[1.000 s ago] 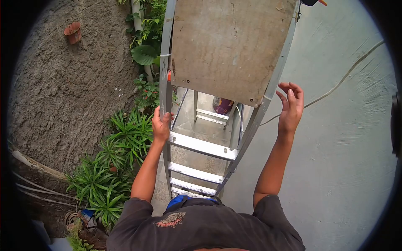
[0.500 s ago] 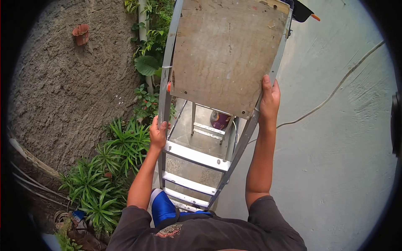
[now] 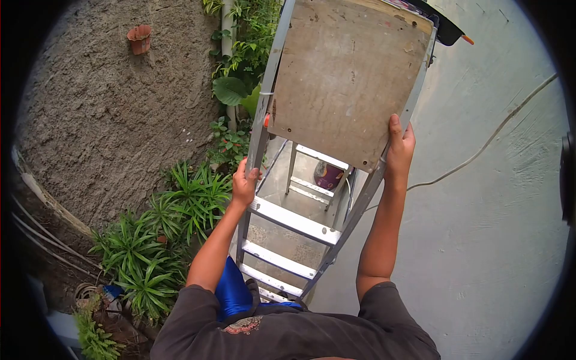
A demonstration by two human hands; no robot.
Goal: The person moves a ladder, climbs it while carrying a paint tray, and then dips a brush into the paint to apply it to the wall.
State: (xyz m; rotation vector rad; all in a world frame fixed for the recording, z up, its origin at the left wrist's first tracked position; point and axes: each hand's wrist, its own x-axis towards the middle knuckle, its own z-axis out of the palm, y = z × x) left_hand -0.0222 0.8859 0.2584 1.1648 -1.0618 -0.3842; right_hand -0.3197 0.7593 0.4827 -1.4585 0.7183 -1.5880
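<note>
A metal ladder (image 3: pixel 294 221) with white-splashed rungs stands in front of me. A worn wooden board (image 3: pixel 348 78) lies across its upper part, between the rails. My left hand (image 3: pixel 244 183) is wrapped round the left rail, near the rung below the board. Higher up, my right hand (image 3: pixel 399 150) grips the right rail beside the board's lower right corner, thumb on top. The rails hide part of the fingers of both hands.
Green plants (image 3: pixel 144 264) grow along a rough soil-coloured surface (image 3: pixel 108 120) at left, with a terracotta pot (image 3: pixel 139 39). A purple bucket (image 3: pixel 327 175) shows behind the rungs. On the right a cable (image 3: pixel 474 157) crosses a grey wall (image 3: pixel 468 252). A black tray (image 3: pixel 447 31) is at the top.
The ladder, board and both hands appear shifted to the right in view, along with the surroundings. Less of the blue-clad leg shows at the ladder's foot. Both hands keep their hold.
</note>
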